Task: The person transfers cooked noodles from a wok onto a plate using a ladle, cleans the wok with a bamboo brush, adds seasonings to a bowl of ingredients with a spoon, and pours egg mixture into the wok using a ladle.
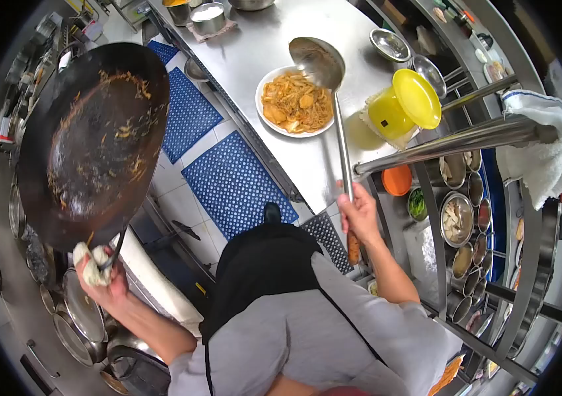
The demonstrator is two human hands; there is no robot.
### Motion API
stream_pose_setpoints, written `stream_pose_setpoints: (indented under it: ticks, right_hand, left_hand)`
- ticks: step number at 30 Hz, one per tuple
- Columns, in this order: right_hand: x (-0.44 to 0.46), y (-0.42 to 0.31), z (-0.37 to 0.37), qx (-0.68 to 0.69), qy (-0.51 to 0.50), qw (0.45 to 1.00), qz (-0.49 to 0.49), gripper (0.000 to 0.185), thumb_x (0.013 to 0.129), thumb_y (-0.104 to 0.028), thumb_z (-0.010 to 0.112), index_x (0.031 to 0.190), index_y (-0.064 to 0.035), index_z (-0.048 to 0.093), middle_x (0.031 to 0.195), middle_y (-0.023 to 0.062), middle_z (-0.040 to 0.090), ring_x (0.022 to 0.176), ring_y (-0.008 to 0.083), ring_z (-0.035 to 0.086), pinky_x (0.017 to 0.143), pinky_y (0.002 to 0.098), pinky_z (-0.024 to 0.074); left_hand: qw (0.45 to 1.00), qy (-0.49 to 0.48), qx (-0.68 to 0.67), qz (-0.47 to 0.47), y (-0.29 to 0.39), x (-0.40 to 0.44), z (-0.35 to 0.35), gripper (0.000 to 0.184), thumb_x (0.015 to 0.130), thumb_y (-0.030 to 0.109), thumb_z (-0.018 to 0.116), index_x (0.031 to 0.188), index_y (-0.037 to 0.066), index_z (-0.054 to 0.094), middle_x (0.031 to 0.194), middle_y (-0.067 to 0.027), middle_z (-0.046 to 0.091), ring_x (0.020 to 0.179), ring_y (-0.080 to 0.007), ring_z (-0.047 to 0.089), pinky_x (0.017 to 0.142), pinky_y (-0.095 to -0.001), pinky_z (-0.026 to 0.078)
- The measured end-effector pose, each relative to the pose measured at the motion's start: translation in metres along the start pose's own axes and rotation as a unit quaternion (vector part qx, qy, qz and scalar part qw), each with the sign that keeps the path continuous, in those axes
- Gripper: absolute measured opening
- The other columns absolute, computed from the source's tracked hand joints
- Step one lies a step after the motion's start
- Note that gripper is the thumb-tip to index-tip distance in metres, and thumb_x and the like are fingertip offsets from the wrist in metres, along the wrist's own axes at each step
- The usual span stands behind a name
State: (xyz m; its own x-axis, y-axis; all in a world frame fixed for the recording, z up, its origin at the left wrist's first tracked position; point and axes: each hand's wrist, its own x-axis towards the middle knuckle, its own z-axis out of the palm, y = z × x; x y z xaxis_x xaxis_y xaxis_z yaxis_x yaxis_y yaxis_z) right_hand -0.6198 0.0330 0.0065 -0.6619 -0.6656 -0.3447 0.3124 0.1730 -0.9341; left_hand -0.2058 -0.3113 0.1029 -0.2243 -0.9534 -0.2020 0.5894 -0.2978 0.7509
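Ladle (317,61), one: its bowl hides part of the plate's rim; contents unclear. Wok handle (120,245), partly covered by cloth (97,265) and left hand (112,284), closed round both. Wok (99,142), food-streaked, tilted, beyond left hand. Right hand (360,214), closed on ladle's handle; plate of noodles (296,102) beyond it, on table (228,59). Between wok and table edge: floor mats (231,185).

so a baggy light grey top (367,333) is worn, short sleeves (426,330), pretty wrinkled, with a plain black apron (254,264) layered over it, thin black straps (352,327) included. a dark shoe (272,212) can be spotted too.
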Motion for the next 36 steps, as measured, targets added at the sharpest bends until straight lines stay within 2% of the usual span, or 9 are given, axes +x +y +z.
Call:
stream_pose_setpoints:
  ticks: [4,11,17,21,23,24,30,31,36]
  right_hand:
    - [0.014,-0.014,0.030,0.069,-0.116,0.988,0.072,0.018,0.091,-0.011,0.064,0.099,-0.0086,0.049,0.060,-0.0022,0.048,0.037,0.0059,0.044,0.034,0.0214,0.0383]
    - [0.038,-0.072,0.168,-0.012,-0.417,0.909,0.007,0.016,0.087,-0.005,0.061,0.096,-0.0065,0.048,0.057,-0.0002,0.049,0.041,0.0080,0.049,0.037,0.0232,0.0432]
    - [-0.058,-0.135,0.334,0.039,-0.579,0.774,-0.254,0.035,0.088,-0.012,0.066,0.118,0.0003,0.051,0.070,0.0023,0.056,0.046,0.0082,0.054,0.040,0.0223,0.0448]
    - [-0.142,-0.087,0.340,-0.044,-0.712,0.685,-0.145,0.033,0.097,-0.026,0.059,0.119,-0.0024,0.052,0.077,0.0033,0.058,0.056,0.0111,0.058,0.051,0.0262,0.0481]
    - [-0.170,0.026,0.335,-0.073,-0.672,0.650,-0.349,0.033,0.098,-0.028,0.057,0.119,-0.0024,0.052,0.082,0.0061,0.061,0.070,0.0150,0.061,0.063,0.0296,0.0491]
    - [-0.187,0.044,0.318,-0.149,-0.717,0.647,-0.211,0.030,0.098,-0.027,0.057,0.114,-0.0024,0.054,0.088,0.0101,0.062,0.080,0.0173,0.060,0.070,0.0310,0.0480]
    - [-0.227,0.086,0.307,-0.225,-0.720,0.610,-0.242,0.023,0.097,-0.023,0.055,0.105,-0.0017,0.058,0.059,0.0055,0.050,0.052,0.0141,0.050,0.050,0.0328,0.0414]
    - [-0.233,0.077,0.317,-0.279,-0.736,0.577,-0.220,0.026,0.097,-0.028,0.055,0.098,-0.0014,0.055,0.068,0.0162,0.057,0.062,0.0279,0.058,0.060,0.0393,0.0458]
    - [-0.231,0.123,0.341,-0.279,-0.802,0.508,-0.145,0.025,0.099,-0.028,0.054,0.095,-0.0026,0.052,0.059,0.0090,0.053,0.042,0.0173,0.052,0.043,0.0326,0.0427]
  left_hand:
    - [0.999,0.033,-0.011,0.033,0.018,-0.065,-0.037,0.023,0.092,0.017,0.052,0.110,0.004,0.049,0.075,-0.0248,0.062,0.057,-0.0308,0.064,0.030,-0.0295,0.047]
    - [0.971,0.207,-0.046,0.114,0.028,-0.210,-0.083,0.021,0.089,0.022,0.058,0.105,0.009,0.052,0.075,-0.0208,0.062,0.043,-0.0226,0.054,0.028,-0.0264,0.041]
    - [0.926,0.320,-0.089,0.180,0.024,-0.340,-0.107,0.019,0.090,0.022,0.054,0.104,0.010,0.049,0.078,-0.0228,0.061,0.045,-0.0228,0.054,0.029,-0.0270,0.040]
    - [0.942,0.212,-0.175,0.192,0.006,-0.418,-0.150,0.007,0.090,0.019,0.051,0.093,0.013,0.048,0.072,-0.0172,0.057,0.046,-0.0194,0.053,0.031,-0.0259,0.039]
    - [0.943,0.154,-0.209,0.207,-0.008,-0.454,-0.158,0.007,0.090,0.019,0.051,0.093,0.012,0.052,0.073,-0.0135,0.059,0.048,-0.0187,0.054,0.032,-0.0256,0.040]
    - [0.920,0.250,-0.188,0.238,-0.012,-0.462,-0.143,0.010,0.090,0.020,0.051,0.094,0.011,0.053,0.074,-0.0120,0.060,0.048,-0.0188,0.055,0.033,-0.0272,0.041]
    - [0.840,0.417,-0.208,0.278,-0.031,-0.493,-0.162,0.005,0.083,0.020,0.059,0.080,0.016,0.057,0.066,-0.0025,0.061,0.052,-0.0154,0.057,0.035,-0.0260,0.037]
    - [0.834,0.421,-0.219,0.282,-0.035,-0.498,-0.174,0.005,0.082,0.020,0.060,0.080,0.017,0.057,0.067,-0.0011,0.061,0.053,-0.0149,0.057,0.035,-0.0262,0.036]
    - [0.783,0.475,-0.269,0.297,-0.050,-0.489,-0.189,0.005,0.078,0.021,0.061,0.080,0.017,0.058,0.065,-0.0002,0.058,0.050,-0.0159,0.054,0.035,-0.0273,0.037]
